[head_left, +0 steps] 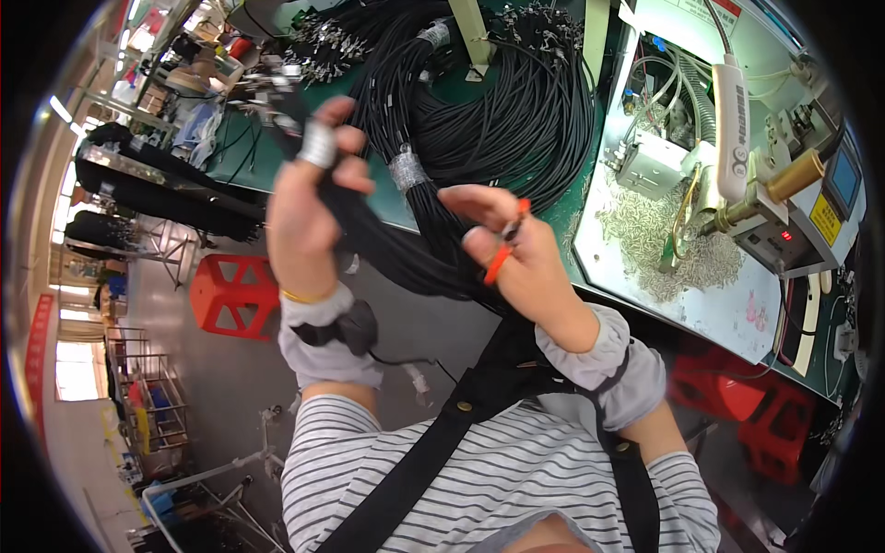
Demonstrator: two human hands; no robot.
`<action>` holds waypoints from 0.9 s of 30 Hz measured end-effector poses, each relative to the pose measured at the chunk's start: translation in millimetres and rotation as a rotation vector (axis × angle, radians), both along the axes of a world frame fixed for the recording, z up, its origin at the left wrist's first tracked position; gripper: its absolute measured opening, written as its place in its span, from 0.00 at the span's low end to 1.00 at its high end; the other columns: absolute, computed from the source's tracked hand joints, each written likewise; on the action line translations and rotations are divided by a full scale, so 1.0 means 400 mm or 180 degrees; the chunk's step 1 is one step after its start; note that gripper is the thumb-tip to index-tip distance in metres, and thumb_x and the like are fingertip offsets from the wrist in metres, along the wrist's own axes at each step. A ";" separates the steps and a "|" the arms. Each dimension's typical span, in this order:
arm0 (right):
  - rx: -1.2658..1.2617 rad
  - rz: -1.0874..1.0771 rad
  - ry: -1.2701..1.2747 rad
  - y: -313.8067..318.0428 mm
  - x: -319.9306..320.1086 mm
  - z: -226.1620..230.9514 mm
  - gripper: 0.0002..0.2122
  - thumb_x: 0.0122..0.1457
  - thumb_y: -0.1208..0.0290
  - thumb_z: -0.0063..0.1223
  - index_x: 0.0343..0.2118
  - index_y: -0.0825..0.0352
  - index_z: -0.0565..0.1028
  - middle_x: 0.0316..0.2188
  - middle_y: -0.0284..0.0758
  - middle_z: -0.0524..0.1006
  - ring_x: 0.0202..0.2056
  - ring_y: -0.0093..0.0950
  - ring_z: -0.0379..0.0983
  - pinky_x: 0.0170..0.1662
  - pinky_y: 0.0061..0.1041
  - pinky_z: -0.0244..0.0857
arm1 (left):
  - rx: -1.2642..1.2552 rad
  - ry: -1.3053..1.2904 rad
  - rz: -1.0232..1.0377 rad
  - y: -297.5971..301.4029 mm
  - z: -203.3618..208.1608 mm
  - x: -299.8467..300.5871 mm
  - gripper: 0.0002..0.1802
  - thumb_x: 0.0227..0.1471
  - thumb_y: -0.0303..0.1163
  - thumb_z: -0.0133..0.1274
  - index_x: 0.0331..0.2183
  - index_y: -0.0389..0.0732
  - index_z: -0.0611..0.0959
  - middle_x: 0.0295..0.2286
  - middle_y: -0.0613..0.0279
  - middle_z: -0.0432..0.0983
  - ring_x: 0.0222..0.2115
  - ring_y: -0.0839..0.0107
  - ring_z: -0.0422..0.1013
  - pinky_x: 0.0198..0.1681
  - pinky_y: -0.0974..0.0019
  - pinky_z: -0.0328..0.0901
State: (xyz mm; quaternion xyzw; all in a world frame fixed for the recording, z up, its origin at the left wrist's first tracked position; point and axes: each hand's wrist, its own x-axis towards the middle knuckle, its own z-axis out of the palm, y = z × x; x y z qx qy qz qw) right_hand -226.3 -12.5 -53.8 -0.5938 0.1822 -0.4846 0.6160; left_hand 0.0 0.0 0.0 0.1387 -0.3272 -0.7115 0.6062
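Note:
My left hand is raised at the left, its fingers curled around a bundle of black cables. A silvery band shows at its fingers, slightly blurred. Metal connector ends stick out beyond that hand, and the bundle sags across toward my lap. My right hand is over the bundle's near part, thumb and forefinger apart. Tucked in its grip is a small orange-handled tool, perhaps snips; its blades are mostly hidden.
On the green table lies a large coil of black cables, tied with clear wrap. At right, a machine stands by a white tray strewn with small metal pieces. Red stools stand below.

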 end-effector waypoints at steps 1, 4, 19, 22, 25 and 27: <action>0.0117 0.0388 0.0474 0.018 -0.008 0.038 0.15 0.53 0.70 0.49 0.43 0.69 0.66 0.38 0.38 0.73 0.39 0.31 0.70 0.44 0.20 0.60 | 0.0124 -0.0394 0.0420 0.025 0.005 -0.063 0.23 0.49 0.32 0.49 0.47 0.37 0.63 0.37 0.53 0.70 0.37 0.65 0.70 0.33 0.70 0.68; 0.0253 0.1248 0.1429 0.049 -0.027 0.045 0.11 0.52 0.73 0.49 0.39 0.71 0.69 0.32 0.36 0.75 0.35 0.24 0.72 0.37 0.19 0.63 | 0.0094 -0.1032 0.0598 0.054 0.002 -0.132 0.23 0.49 0.29 0.48 0.46 0.34 0.64 0.35 0.53 0.72 0.36 0.66 0.70 0.35 0.70 0.68; 0.0020 -0.0435 0.0525 0.117 -0.157 0.052 0.08 0.57 0.74 0.42 0.31 0.75 0.69 0.17 0.34 0.72 0.21 0.22 0.71 0.27 0.18 0.65 | -0.0077 -0.2359 0.1603 0.140 0.034 -0.246 0.16 0.47 0.28 0.49 0.39 0.30 0.72 0.34 0.53 0.74 0.34 0.66 0.72 0.41 0.68 0.64; 0.0071 -0.0312 0.0583 0.118 -0.161 0.041 0.09 0.58 0.72 0.41 0.30 0.75 0.69 0.17 0.35 0.72 0.21 0.23 0.71 0.27 0.17 0.66 | 0.0239 -0.1519 0.2335 0.143 0.042 -0.225 0.15 0.48 0.28 0.47 0.38 0.30 0.73 0.33 0.54 0.74 0.34 0.68 0.71 0.42 0.67 0.63; 0.0067 -0.0395 0.0493 0.122 -0.158 0.041 0.09 0.57 0.73 0.41 0.27 0.75 0.69 0.17 0.35 0.73 0.21 0.23 0.72 0.27 0.17 0.65 | 0.0357 -0.2171 0.1055 0.134 -0.018 -0.288 0.15 0.50 0.29 0.43 0.38 0.29 0.73 0.35 0.53 0.73 0.36 0.66 0.70 0.43 0.65 0.62; -0.0006 -0.0672 0.0271 0.126 -0.159 0.042 0.08 0.55 0.75 0.44 0.23 0.74 0.69 0.16 0.35 0.73 0.22 0.22 0.72 0.25 0.17 0.64 | 0.0260 -0.1759 0.1171 0.110 0.009 -0.277 0.15 0.50 0.29 0.43 0.38 0.28 0.73 0.35 0.53 0.73 0.37 0.66 0.70 0.44 0.64 0.61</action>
